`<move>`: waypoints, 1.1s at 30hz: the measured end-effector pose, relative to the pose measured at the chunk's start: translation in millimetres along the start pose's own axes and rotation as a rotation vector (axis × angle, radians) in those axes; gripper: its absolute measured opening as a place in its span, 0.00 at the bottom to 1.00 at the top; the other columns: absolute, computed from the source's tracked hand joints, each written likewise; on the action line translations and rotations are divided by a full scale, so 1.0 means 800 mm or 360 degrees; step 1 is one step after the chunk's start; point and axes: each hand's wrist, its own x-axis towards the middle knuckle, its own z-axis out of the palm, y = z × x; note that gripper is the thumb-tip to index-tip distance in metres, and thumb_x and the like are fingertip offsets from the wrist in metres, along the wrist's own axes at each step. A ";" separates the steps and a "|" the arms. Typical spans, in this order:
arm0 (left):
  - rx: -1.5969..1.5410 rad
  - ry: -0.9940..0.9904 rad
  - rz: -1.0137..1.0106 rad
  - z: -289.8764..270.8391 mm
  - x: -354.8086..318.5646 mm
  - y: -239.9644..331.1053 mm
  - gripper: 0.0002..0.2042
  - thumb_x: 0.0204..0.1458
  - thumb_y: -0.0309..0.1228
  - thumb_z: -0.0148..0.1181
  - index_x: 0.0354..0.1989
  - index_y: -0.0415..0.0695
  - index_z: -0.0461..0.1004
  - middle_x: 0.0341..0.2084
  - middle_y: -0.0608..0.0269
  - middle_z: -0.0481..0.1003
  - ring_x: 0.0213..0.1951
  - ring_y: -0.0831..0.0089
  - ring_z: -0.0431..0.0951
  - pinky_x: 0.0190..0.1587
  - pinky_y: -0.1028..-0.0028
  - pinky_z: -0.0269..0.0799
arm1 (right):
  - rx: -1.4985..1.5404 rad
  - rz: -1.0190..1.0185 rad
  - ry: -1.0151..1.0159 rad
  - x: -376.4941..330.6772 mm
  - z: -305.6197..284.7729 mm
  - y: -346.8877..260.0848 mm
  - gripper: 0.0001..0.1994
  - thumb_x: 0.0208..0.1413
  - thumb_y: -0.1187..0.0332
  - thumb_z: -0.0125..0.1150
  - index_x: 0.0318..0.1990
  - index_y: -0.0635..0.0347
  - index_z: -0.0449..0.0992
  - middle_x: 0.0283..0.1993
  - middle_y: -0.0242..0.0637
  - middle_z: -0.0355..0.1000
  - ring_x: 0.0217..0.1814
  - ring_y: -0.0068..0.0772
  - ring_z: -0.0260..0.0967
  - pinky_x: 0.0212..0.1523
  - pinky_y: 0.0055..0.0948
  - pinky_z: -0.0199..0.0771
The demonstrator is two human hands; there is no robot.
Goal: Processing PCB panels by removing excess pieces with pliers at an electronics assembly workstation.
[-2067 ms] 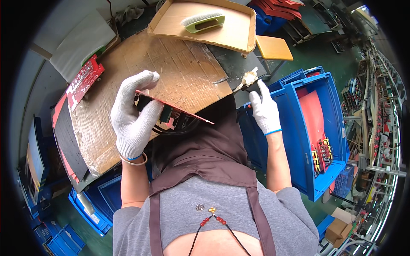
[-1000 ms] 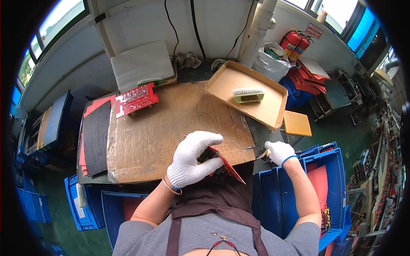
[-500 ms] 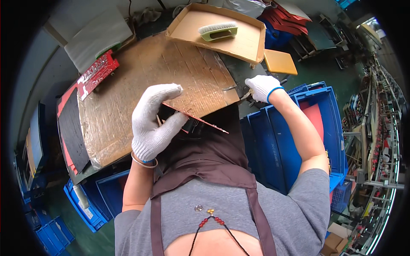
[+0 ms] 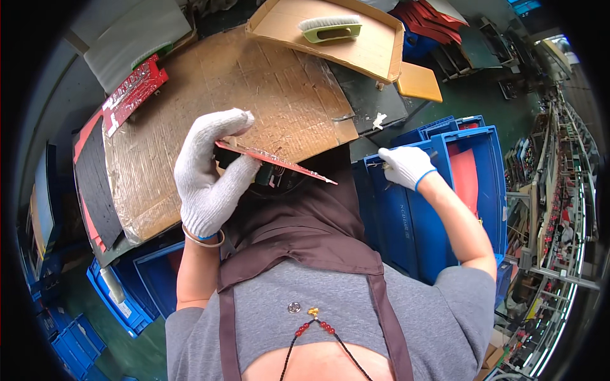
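My left hand (image 4: 213, 171), in a white knitted glove, grips a red circuit board (image 4: 276, 159) by its left end between thumb and fingers. The board is tilted and seen nearly edge-on above my lap, with dark parts on its underside. My right hand (image 4: 406, 166), gloved too, is closed over the blue crates at the right. Thin bits stick out at its fingertips, but what it holds is too small to make out. A crumpled white scrap (image 4: 379, 120) lies on the dark table corner (image 4: 362, 95) beyond that hand.
Brown cardboard (image 4: 190, 108) covers the table. A shallow cardboard tray (image 4: 267, 25) at the back holds a green brush (image 4: 330, 32). Another red circuit board (image 4: 135, 92) leans at the far left. A yellow block (image 4: 419, 82) and blue crates (image 4: 413, 209) stand at the right.
My right hand has moved from the table corner toward me, over the crates; the white scrap now shows on that corner. My left hand has shifted slightly left with the board, which has turned a little.
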 end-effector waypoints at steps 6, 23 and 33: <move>0.0151 -0.0127 -0.0071 0.010 0.017 0.004 0.23 0.54 0.15 0.61 0.61 0.34 0.73 0.55 0.52 0.78 0.59 0.65 0.78 0.64 0.67 0.70 | 0.0464 0.0362 0.0305 -0.058 0.036 -0.007 0.13 0.55 0.61 0.66 0.45 0.53 0.75 0.34 0.49 0.81 0.38 0.57 0.80 0.38 0.51 0.79; 0.0422 -0.0179 0.0350 -0.018 0.007 0.012 0.27 0.36 0.26 0.78 0.50 0.42 0.81 0.44 0.55 0.81 0.48 0.54 0.80 0.53 0.61 0.75 | 0.1404 -0.0408 0.0558 0.115 -0.341 -0.094 0.13 0.59 0.67 0.70 0.49 0.61 0.80 0.24 0.26 0.73 0.16 0.12 0.60 0.15 0.20 0.55; 0.0126 -0.0246 0.0230 -0.065 0.029 -0.024 0.25 0.41 0.31 0.78 0.51 0.45 0.80 0.48 0.58 0.82 0.50 0.55 0.81 0.58 0.57 0.73 | 0.1423 -0.0124 0.0255 0.439 -0.440 -0.161 0.10 0.63 0.65 0.56 0.45 0.55 0.82 0.21 0.25 0.66 0.14 0.16 0.53 0.14 0.22 0.52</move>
